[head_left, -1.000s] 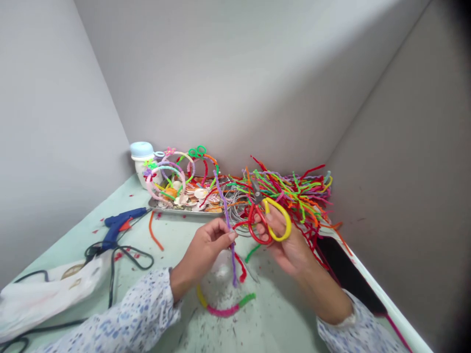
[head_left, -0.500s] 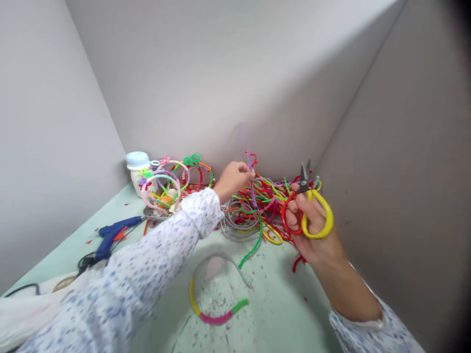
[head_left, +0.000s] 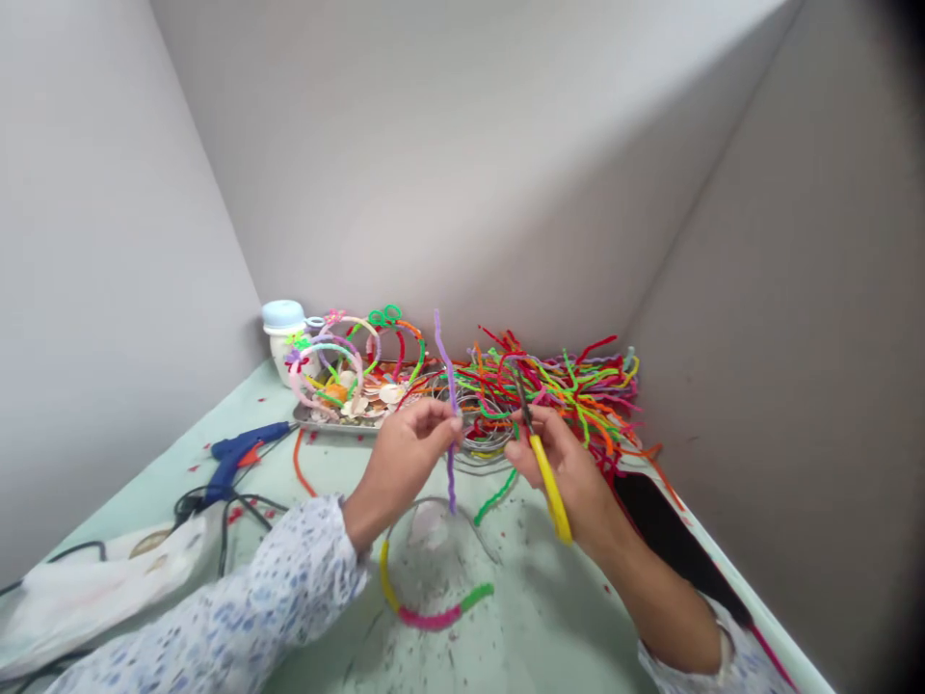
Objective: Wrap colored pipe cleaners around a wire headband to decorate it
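Observation:
My left hand (head_left: 411,453) pinches a purple pipe cleaner (head_left: 445,361), which stands nearly upright between thumb and fingers. In my right hand (head_left: 568,472) is a pair of scissors (head_left: 550,490) with yellow showing on the handle, blades pointing up and away. The two hands face each other a short gap apart. Below them on the table lies a wire headband (head_left: 429,620), partly wrapped in yellow, pink and green fuzzy sections; the rest of its wire is bare. A green pipe cleaner (head_left: 496,498) lies just beyond it.
Behind my hands spreads a heap of coloured pipe cleaners (head_left: 578,386) beside coiled wire (head_left: 481,439). Finished-looking headbands (head_left: 327,371) stand by a tray (head_left: 332,426) and a white jar (head_left: 283,333). A blue glue gun (head_left: 229,458) with cord lies left; a black flat object (head_left: 672,540) lies right.
My left hand has drawn the purple pipe cleaner out of the heap, back toward me. My right hand has come inward and lower, turning the scissors edge-on.

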A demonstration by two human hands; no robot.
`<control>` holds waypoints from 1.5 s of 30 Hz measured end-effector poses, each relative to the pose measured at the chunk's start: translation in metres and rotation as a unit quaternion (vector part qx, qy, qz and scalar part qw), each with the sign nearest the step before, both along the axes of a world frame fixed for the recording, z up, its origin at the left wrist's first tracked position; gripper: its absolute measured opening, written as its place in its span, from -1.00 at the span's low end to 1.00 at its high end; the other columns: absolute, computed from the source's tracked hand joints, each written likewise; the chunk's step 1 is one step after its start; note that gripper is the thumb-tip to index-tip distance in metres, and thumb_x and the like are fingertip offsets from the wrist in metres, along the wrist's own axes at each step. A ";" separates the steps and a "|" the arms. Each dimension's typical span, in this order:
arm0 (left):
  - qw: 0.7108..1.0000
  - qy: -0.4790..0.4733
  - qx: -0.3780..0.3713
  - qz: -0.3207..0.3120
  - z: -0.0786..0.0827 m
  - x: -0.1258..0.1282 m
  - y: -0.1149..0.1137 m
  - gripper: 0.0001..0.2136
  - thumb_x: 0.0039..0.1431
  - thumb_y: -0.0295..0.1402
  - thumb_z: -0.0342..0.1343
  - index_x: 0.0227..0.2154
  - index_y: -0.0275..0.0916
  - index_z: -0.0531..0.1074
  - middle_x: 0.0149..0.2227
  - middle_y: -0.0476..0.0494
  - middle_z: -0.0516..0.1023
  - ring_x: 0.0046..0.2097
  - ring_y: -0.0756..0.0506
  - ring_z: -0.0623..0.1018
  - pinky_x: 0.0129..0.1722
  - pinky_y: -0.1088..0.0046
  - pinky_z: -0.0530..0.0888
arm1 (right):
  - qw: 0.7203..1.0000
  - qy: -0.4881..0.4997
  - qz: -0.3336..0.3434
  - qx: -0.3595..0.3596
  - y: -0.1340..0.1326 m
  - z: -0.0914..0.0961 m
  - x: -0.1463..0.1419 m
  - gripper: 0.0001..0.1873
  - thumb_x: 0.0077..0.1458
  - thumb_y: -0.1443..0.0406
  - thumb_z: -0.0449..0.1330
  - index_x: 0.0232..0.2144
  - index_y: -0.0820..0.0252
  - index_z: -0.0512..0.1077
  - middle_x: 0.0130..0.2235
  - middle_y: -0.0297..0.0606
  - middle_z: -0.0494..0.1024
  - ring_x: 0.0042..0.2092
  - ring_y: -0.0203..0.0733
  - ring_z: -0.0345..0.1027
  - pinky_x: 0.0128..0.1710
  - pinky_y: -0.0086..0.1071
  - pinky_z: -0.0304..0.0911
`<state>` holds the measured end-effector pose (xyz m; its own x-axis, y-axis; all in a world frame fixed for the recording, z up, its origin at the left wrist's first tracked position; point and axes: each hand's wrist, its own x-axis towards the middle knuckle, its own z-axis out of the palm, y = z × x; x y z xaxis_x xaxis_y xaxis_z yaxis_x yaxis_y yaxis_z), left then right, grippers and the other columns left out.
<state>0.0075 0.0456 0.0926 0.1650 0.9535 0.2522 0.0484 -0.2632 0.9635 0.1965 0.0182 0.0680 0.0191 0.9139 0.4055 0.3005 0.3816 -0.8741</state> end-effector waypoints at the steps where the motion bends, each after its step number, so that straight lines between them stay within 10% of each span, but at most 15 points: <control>1: 1.000 -0.007 -0.015 0.004 -0.007 -0.002 -0.006 -0.88 0.05 -0.33 0.16 -0.42 -0.29 0.43 -0.48 0.00 0.49 -0.42 0.03 0.47 -0.38 0.55 0.41 | 0.999 -0.043 -0.011 0.005 -0.003 -0.005 -0.002 -0.62 0.03 0.20 0.23 -0.08 0.11 0.31 -0.37 -0.37 0.37 -0.39 -0.27 0.30 -0.40 -0.41 0.27; 11: 0.992 -0.057 -0.112 0.030 -0.049 -0.002 -0.024 -0.84 0.01 -0.36 0.15 -0.33 -0.31 0.47 -0.58 0.02 0.47 -0.57 0.06 0.41 -0.58 0.60 0.33 | 0.915 -0.377 -0.049 0.136 -0.017 -0.056 -0.009 -0.58 0.04 0.31 0.17 0.00 0.15 0.30 -0.20 -0.16 0.40 -0.27 -0.11 0.36 -0.37 -0.34 0.31; 45: 0.978 -0.108 -0.180 0.012 -0.060 0.006 -0.035 -0.83 0.00 -0.34 0.18 -0.34 -0.28 0.55 -0.53 -0.05 0.51 -0.53 0.03 0.40 -0.51 0.55 0.35 | 0.866 -0.465 -0.094 0.156 -0.019 -0.058 -0.010 -0.52 -0.03 0.35 0.15 0.01 0.17 0.32 -0.24 -0.18 0.42 -0.26 -0.10 0.37 -0.44 -0.37 0.26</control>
